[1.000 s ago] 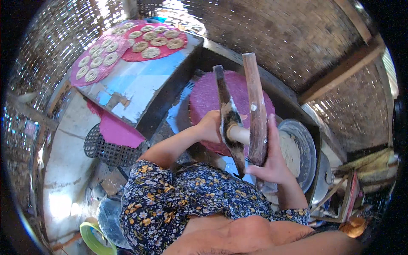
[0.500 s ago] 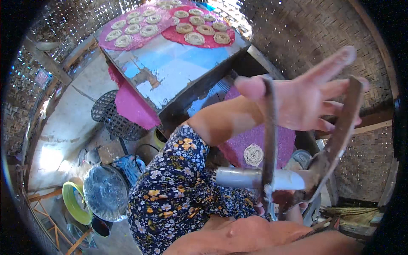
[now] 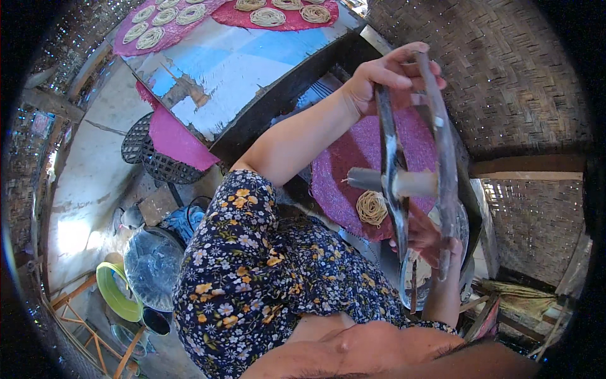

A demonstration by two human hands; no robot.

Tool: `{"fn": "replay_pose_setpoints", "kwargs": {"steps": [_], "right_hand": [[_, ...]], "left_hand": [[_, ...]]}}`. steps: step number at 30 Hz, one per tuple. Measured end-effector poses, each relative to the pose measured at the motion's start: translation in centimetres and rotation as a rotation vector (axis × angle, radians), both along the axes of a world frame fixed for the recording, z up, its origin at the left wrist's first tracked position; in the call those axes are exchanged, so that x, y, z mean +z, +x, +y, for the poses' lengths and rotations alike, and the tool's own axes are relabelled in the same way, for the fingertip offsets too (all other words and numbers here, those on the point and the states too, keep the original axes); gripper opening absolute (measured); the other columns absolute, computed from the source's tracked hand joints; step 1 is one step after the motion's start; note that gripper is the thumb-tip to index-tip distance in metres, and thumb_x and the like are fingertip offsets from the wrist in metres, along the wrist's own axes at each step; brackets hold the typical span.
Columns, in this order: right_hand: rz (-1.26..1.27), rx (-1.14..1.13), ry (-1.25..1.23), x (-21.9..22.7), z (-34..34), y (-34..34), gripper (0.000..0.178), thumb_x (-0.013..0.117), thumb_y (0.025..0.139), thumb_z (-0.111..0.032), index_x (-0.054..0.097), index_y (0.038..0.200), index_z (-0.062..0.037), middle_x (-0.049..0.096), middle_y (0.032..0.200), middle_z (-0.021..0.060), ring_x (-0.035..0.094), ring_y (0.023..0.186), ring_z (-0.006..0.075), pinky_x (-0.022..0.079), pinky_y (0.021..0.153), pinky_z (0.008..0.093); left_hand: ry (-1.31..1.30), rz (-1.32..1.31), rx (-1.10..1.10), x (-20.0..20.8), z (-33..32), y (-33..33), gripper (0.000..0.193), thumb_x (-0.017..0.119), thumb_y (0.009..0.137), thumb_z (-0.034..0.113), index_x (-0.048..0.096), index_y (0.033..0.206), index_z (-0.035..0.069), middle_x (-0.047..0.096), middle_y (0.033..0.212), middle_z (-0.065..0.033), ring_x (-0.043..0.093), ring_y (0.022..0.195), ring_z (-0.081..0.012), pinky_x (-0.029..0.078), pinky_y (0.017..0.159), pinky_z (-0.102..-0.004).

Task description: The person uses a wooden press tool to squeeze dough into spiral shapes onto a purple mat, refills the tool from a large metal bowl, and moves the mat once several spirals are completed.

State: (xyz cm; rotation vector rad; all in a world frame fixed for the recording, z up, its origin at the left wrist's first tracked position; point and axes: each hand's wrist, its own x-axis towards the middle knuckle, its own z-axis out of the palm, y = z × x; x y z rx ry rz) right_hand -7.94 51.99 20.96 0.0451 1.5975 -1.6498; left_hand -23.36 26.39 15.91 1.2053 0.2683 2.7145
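A two-handled noodle press is held upright in front of me, its two long dark bars joined by a pale crosswise cylinder. My left hand is closed round the bars' upper ends. Lower down, my right hand grips the bars' lower part, its fingers partly hidden behind them. Beneath the press lies a round magenta mat with one coil of pale noodle strands near its lower edge, left of the bars.
Ahead, a blue-and-white topped table bears a pink mat and a red mat with several noodle coils. A black plastic basket, a plastic-covered tub and a green basin stand left. Woven walls enclose the right.
My left hand, spread open by the bars before, has closed round their upper ends. The press has shifted up, with its cylinder now higher over the mat. The view has moved too.
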Motion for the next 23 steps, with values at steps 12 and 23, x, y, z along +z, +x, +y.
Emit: {"fn": "replay_pose_setpoints", "kwargs": {"steps": [12, 23], "right_hand": [[0.0, -0.071, 0.153, 1.2, 4.5, 1.7, 0.097, 0.072, 0.047, -0.041, 0.037, 0.125, 0.0043, 0.053, 0.114, 0.0155, 0.051, 0.104, 0.0262, 0.039, 0.089, 0.0352], [0.025, 0.055, -0.024, 3.2, 0.6, 2.1, 0.107, 0.077, 0.046, -0.033, 0.026, 0.13, 0.0071, 0.044, 0.125, 0.0157, 0.046, 0.113, 0.0268, 0.031, 0.098, 0.0349]], "left_hand": [[0.196, -0.044, -0.138, -1.8, 1.5, 1.3, 0.035, 0.066, 0.074, 0.037, 0.055, 0.103, 0.02, 0.056, 0.103, -0.0104, 0.052, 0.104, -0.0335, 0.044, 0.086, -0.0445], [0.219, 0.278, -0.127, 1.2, -0.2, 2.3, 0.044, 0.05, 0.08, 0.055, 0.053, 0.111, 0.024, 0.051, 0.11, -0.0123, 0.047, 0.108, -0.0344, 0.036, 0.091, -0.057]]}}
